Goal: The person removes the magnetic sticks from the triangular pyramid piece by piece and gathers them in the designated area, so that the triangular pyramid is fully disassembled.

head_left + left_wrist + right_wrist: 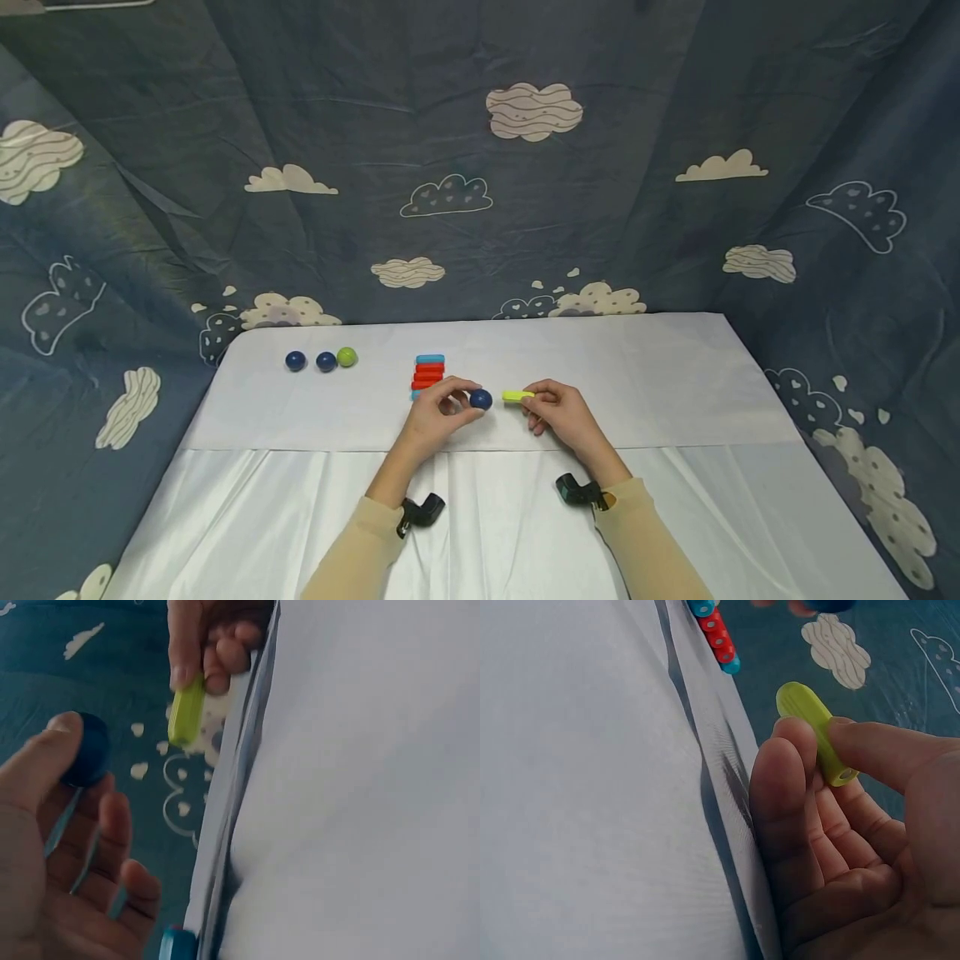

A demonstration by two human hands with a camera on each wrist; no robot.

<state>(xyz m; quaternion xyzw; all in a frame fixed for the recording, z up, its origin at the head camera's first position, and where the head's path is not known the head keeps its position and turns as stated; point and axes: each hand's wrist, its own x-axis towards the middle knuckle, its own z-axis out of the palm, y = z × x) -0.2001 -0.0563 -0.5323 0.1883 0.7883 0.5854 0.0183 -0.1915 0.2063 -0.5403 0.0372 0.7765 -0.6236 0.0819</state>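
My left hand (437, 414) pinches a dark blue ball (481, 400) between thumb and fingertips, just over the middle of the table. Facing it, my right hand (564, 414) grips a short yellow-green rod (514, 397) by one end, its free end pointing left toward the ball. Seen from the right wrist, the rod (821, 739) is rounded, with a small hole in its near end. Beside my left hand, red and light blue rods (430, 367) lie side by side in a column, the nearest ones partly hidden by that hand.
Toward the table's far left lie two more dark blue balls (296, 361) and a green ball (347, 357), which sits close against one of them. A white cloth (637, 375) covers the table. Behind it hangs a dark curtain (600, 217) with cloud prints.
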